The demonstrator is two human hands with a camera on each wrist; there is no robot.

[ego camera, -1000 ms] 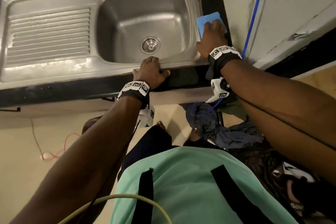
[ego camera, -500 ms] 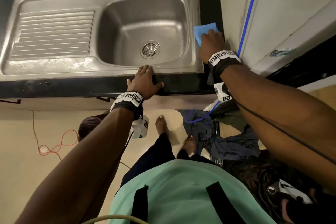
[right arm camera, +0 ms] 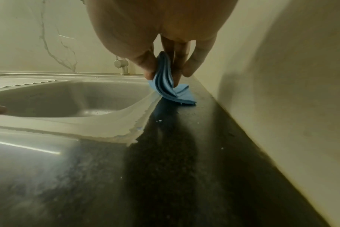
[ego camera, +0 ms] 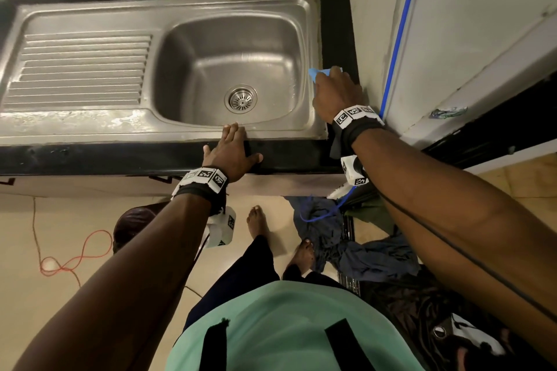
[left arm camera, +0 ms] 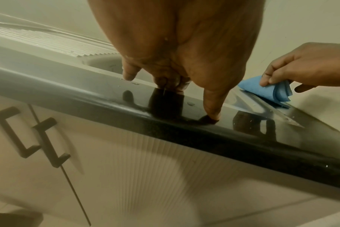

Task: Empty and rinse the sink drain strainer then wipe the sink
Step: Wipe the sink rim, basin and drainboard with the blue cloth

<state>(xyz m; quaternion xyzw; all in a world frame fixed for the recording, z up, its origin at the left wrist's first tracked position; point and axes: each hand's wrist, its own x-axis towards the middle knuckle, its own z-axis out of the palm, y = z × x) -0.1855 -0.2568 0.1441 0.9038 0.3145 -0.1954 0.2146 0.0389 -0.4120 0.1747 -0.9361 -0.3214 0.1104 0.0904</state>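
One steel sink (ego camera: pixel 90 126) fills the black counter (ego camera: pixel 337 24), its strainer (ego camera: pixel 240 98) seated in the drain. Left hand (ego camera: pixel 232 153) lies flat, fingers straight, on the sink's 6 o'clock rim. Right hand (ego camera: pixel 336 93) pinches a folded blue cloth (right arm camera: pixel 173 90) at the 3 o'clock rim, its lower end touching the counter.

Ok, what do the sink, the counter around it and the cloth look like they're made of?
Sink: looks like stainless steel, brushed grey sheen, pressed drainboard ribs.
Counter: probably polished dark stone, speckled and glossy enough to mirror the left hand; could be an imitation.
Cloth: soft blue fabric, maybe microfibre, folding in layers where the right hand pinches it.
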